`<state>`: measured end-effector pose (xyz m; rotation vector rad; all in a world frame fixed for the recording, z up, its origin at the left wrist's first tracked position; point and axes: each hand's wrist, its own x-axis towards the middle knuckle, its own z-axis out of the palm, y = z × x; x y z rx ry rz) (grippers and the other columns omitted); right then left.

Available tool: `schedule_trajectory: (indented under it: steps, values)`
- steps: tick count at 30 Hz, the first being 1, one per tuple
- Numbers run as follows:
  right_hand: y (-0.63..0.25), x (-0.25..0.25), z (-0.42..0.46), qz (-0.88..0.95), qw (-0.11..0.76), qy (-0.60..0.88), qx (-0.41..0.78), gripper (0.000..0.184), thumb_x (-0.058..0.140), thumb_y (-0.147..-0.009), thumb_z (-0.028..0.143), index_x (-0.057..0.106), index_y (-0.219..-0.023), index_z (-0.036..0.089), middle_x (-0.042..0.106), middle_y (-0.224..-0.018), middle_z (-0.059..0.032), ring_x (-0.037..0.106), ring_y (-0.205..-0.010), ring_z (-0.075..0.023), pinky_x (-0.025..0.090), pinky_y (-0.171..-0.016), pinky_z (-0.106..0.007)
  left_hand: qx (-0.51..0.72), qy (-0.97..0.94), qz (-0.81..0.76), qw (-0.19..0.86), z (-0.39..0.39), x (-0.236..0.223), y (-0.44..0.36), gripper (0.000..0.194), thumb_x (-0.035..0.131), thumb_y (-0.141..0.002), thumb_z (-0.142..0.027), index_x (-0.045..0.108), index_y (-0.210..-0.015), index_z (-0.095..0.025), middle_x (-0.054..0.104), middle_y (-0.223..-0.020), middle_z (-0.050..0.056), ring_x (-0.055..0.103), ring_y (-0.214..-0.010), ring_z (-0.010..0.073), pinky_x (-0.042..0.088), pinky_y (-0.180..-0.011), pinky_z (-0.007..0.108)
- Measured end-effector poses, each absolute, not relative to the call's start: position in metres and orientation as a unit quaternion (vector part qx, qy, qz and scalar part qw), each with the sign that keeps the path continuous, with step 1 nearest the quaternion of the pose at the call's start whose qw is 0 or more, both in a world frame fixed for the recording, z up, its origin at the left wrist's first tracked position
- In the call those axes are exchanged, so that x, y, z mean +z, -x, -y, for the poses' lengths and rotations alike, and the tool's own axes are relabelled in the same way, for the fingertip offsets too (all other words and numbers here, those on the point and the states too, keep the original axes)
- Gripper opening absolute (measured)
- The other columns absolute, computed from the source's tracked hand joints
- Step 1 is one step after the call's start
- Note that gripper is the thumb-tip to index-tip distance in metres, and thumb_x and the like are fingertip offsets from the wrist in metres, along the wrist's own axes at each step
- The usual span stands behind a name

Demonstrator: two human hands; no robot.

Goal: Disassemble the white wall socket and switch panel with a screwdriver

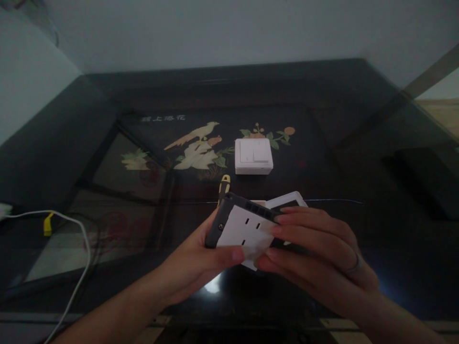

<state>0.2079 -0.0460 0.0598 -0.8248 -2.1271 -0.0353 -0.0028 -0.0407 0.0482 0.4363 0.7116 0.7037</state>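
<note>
A wall socket (234,229) with a white slotted face and a dark grey surround is held up, tilted, in front of me. My left hand (197,260) grips its left side, thumb lying on the white face. On the right side, the fingers of my right hand (319,248) close around the socket's edge. Just behind it lies a white cover frame (294,197), partly hidden by the socket and my right fingers. The yellow and black handle of what looks like a screwdriver (224,184) sticks out behind the socket's upper left corner.
Farther back, a white switch box (254,165) stands on the glossy black table (322,114), which has an inlaid bird and flowers. A white cable (86,239) with a yellow tag (48,224) runs along the left. On the right lies a dark flat object (426,177).
</note>
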Motion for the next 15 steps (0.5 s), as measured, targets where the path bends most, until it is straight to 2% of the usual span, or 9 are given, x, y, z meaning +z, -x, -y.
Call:
schedule_trajectory:
  steps: [5,12,15]
  values:
    - [-0.2054,0.0661,0.0439,0.863,0.408,0.298,-0.026,0.008,0.074,-0.083,0.018,0.068,-0.086,0.022,0.076,-0.087,0.0028,0.069,-0.093,-0.0124,0.061,-0.096,-0.027,0.334,-0.174,-0.311,0.873,0.0426,0.0493,0.0003,0.047,0.084,-0.074,-0.016,0.068,-0.117,-0.026,0.076,-0.100,0.003,0.070,-0.103,0.0187,0.052,-0.087,0.024]
    - [-0.2048,0.0606,0.0445,0.844,0.424,0.327,-0.009,0.006,0.072,-0.086,0.021,0.071,-0.092,0.020,0.076,-0.095,-0.0006,0.066,-0.107,-0.0141,0.059,-0.095,-0.024,0.338,-0.148,-0.308,0.877,0.0419,0.0471,-0.0002,0.045,0.083,-0.074,-0.015,0.068,-0.115,-0.024,0.075,-0.093,0.003,0.071,-0.085,0.0150,0.055,-0.080,0.025]
    - [-0.2064,0.0615,0.0449,0.852,0.410,0.325,0.008,0.005,0.073,-0.085,0.020,0.071,-0.090,0.021,0.077,-0.096,0.0003,0.067,-0.107,-0.0136,0.058,-0.098,-0.026,0.335,-0.152,-0.326,0.871,0.0419,0.0476,0.0000,0.043,0.085,-0.072,-0.016,0.068,-0.111,-0.023,0.075,-0.093,0.003,0.070,-0.084,0.0148,0.054,-0.079,0.025]
